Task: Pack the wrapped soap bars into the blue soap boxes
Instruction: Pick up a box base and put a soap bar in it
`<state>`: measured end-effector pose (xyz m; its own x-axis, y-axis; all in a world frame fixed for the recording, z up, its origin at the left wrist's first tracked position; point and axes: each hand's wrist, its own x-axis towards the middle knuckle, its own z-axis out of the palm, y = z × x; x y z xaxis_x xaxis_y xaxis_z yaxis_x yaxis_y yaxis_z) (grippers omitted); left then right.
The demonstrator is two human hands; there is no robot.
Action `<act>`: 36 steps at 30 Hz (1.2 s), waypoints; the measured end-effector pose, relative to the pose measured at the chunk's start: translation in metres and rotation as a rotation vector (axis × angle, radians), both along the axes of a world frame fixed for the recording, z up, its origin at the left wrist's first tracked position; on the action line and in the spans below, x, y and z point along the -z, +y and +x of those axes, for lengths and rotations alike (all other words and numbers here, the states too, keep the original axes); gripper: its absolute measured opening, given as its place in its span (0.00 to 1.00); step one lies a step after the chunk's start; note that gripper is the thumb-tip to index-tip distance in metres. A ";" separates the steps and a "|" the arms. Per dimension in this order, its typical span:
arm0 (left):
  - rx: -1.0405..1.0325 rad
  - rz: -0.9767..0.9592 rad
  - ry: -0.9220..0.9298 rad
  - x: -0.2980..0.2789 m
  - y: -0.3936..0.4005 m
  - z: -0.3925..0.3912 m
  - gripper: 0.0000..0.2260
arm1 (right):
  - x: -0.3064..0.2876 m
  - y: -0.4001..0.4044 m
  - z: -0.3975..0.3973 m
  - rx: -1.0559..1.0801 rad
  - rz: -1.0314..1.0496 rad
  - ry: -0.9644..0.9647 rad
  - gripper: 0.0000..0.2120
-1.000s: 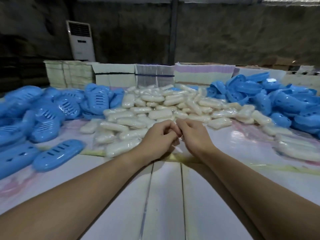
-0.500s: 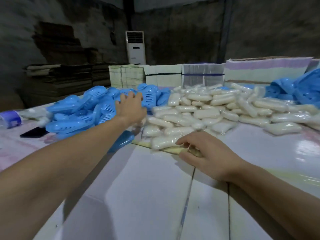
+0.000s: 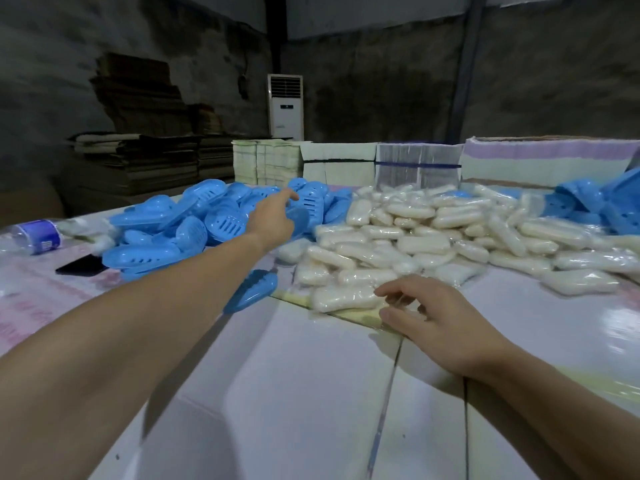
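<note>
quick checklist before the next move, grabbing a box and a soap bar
1. Left hand at the blue soap boxes: ok.
2. Left hand gripping a box: cannot tell, blurred.
3. Right hand at the nearest wrapped soap bar: ok, fingertips touching.
4. Bar gripped: not ok, fingers relaxed.
5. Bare table in front for packing: ok.
</note>
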<state>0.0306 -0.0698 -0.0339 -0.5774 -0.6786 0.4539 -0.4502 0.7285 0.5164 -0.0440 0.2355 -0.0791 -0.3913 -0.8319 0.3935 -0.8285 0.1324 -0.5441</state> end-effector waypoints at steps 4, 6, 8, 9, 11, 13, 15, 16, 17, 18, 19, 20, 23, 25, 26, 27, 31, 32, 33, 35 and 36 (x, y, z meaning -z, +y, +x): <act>0.148 -0.154 0.251 -0.016 0.048 -0.016 0.26 | -0.001 0.003 -0.007 0.098 -0.123 -0.101 0.08; 0.305 -0.143 0.347 -0.021 0.082 -0.025 0.25 | -0.003 0.005 -0.011 0.170 -0.246 -0.171 0.07; 0.481 -0.017 0.381 -0.020 0.119 -0.033 0.24 | -0.007 0.011 -0.020 0.299 -0.409 -0.232 0.07; 0.565 0.061 0.364 -0.018 0.136 -0.037 0.23 | -0.009 0.014 -0.025 0.376 -0.490 -0.269 0.07; 0.697 0.175 0.274 -0.009 0.169 -0.047 0.20 | -0.013 0.022 -0.039 0.502 -0.626 -0.390 0.08; 0.760 0.234 0.179 0.008 0.195 -0.055 0.20 | -0.012 0.030 -0.048 0.594 -0.699 -0.513 0.08; 0.789 0.255 0.077 0.027 0.212 -0.061 0.19 | -0.011 0.036 -0.058 0.664 -0.716 -0.531 0.07; 0.792 0.217 0.025 0.036 0.218 -0.061 0.17 | -0.011 0.039 -0.061 0.691 -0.703 -0.504 0.07; 0.789 0.140 -0.008 0.042 0.222 -0.062 0.16 | -0.012 0.043 -0.065 0.708 -0.674 -0.469 0.07; 0.782 0.070 -0.013 0.046 0.223 -0.060 0.15 | -0.012 0.046 -0.069 0.723 -0.631 -0.436 0.07; 0.784 0.043 0.002 0.046 0.222 -0.058 0.14 | -0.012 0.050 -0.073 0.745 -0.576 -0.405 0.08; 0.812 0.058 0.000 0.045 0.220 -0.054 0.15 | -0.011 0.055 -0.077 0.775 -0.515 -0.372 0.09; 0.990 0.105 -0.202 0.043 0.208 -0.042 0.24 | -0.008 0.062 -0.083 0.838 -0.348 -0.326 0.14; 1.048 0.057 -0.298 0.044 0.204 -0.039 0.25 | -0.005 0.062 -0.083 0.837 -0.257 -0.325 0.18; 1.054 0.060 -0.289 0.046 0.203 -0.039 0.23 | -0.003 0.060 -0.084 0.824 -0.214 -0.321 0.20; 1.060 0.073 -0.265 0.047 0.202 -0.040 0.22 | -0.001 0.058 -0.084 0.822 -0.183 -0.313 0.23; 1.132 0.149 -0.252 0.045 0.203 -0.040 0.20 | -0.003 0.056 -0.098 0.900 -0.080 -0.208 0.28; 1.147 0.177 -0.260 0.044 0.204 -0.040 0.20 | -0.004 0.054 -0.102 0.915 0.011 -0.152 0.29; 1.157 0.189 -0.265 0.043 0.204 -0.039 0.19 | -0.004 0.054 -0.105 0.933 0.111 -0.096 0.30; 1.159 0.169 -0.251 0.042 0.204 -0.040 0.17 | -0.001 0.054 -0.113 1.008 0.265 0.003 0.30; 1.151 0.144 -0.236 0.042 0.204 -0.041 0.18 | 0.000 0.055 -0.117 1.052 0.323 0.039 0.30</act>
<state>-0.0102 0.1338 -0.0760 -0.9413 0.2592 0.2164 0.3376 0.7089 0.6192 -0.1608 0.2904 -0.0790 -0.9569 -0.1560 0.2450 -0.2342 0.9134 -0.3330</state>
